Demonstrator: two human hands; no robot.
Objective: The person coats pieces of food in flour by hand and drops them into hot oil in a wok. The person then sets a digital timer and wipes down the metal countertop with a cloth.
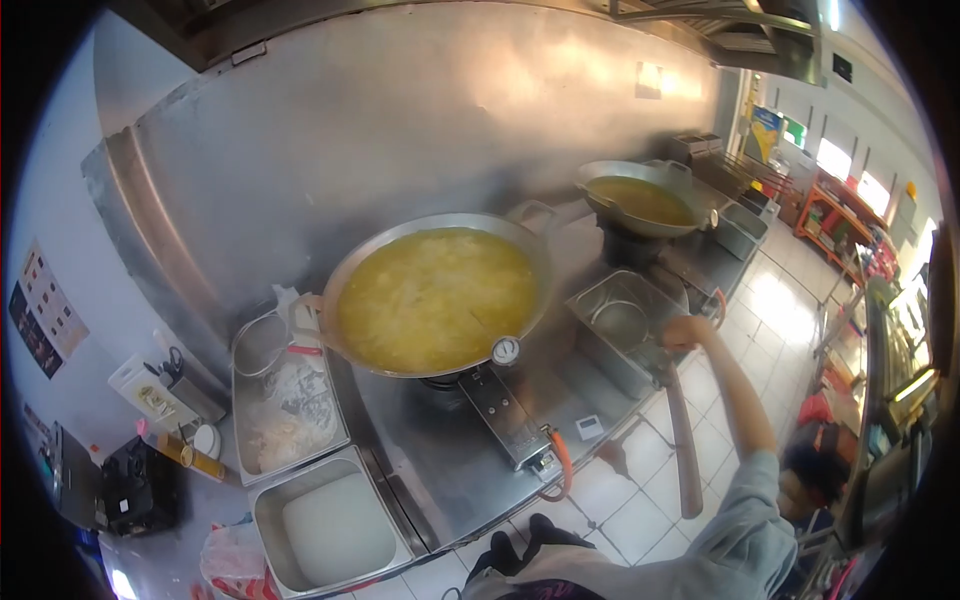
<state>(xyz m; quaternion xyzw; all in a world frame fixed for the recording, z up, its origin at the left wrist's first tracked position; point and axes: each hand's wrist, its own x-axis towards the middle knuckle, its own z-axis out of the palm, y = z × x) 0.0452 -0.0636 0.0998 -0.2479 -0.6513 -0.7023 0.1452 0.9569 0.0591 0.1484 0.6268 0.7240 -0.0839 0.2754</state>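
My right hand (686, 333) is closed at the near rim of a deep metal container (620, 320), at the upper end of a long-handled tool (684, 440) whose handle hangs down over the floor. Whether the fingers grip the tool or something beside it is too small to tell. A round strainer-like piece shows inside the container. To the left, a large wok (435, 300) holds bubbling yellow oil, with a dial thermometer (505, 350) on its near rim. My left hand is out of view.
A second wok (640, 200) of oil stands farther back. On the left are a tray of white powder (300, 390) with a sieve (262, 345), and a metal tub (340, 520) of whitish content. An orange hose (565, 465) curves off the counter's front edge.
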